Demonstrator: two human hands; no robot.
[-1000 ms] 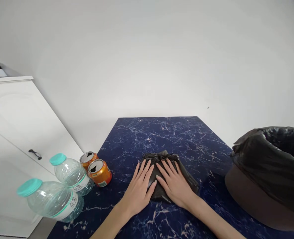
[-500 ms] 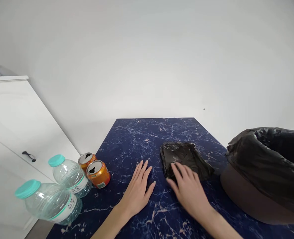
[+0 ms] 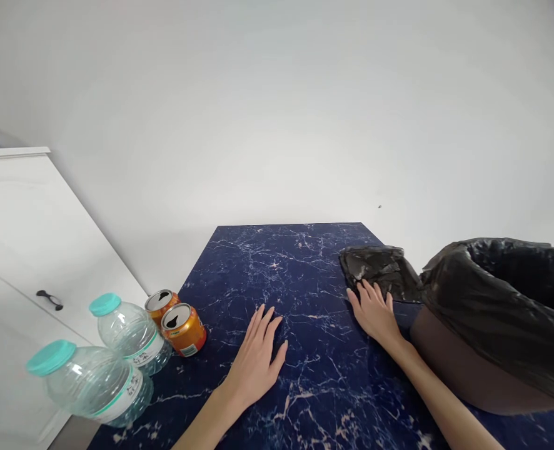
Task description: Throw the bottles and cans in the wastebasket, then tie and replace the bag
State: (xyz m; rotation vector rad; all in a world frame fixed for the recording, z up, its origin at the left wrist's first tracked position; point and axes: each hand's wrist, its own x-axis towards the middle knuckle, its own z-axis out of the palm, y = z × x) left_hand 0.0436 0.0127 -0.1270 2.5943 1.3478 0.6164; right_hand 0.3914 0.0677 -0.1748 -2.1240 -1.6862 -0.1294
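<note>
My left hand (image 3: 254, 356) lies flat on the dark blue marbled table (image 3: 277, 250), fingers stretched out, holding nothing. Toward the right side, my right hand (image 3: 374, 314) rests with spread fingers on the near edge of a folded black plastic bag (image 3: 382, 269). The bag lies flat and reaches to the bin's side. A brown bin (image 3: 464, 369) lined with a black trash bag (image 3: 488, 300) stands at the right; its inside is dark.
Two orange drink cans (image 3: 184, 330), both opened, stand at the left. Beside them are two clear plastic bottles (image 3: 101, 384) with teal caps. A white cabinet (image 3: 33, 231) is beyond the left edge, and a white wall (image 3: 277, 112) rises behind the table.
My right hand has moved right and away from me, and the folded black bag has slid with it toward the bin. My left hand has stayed in place.
</note>
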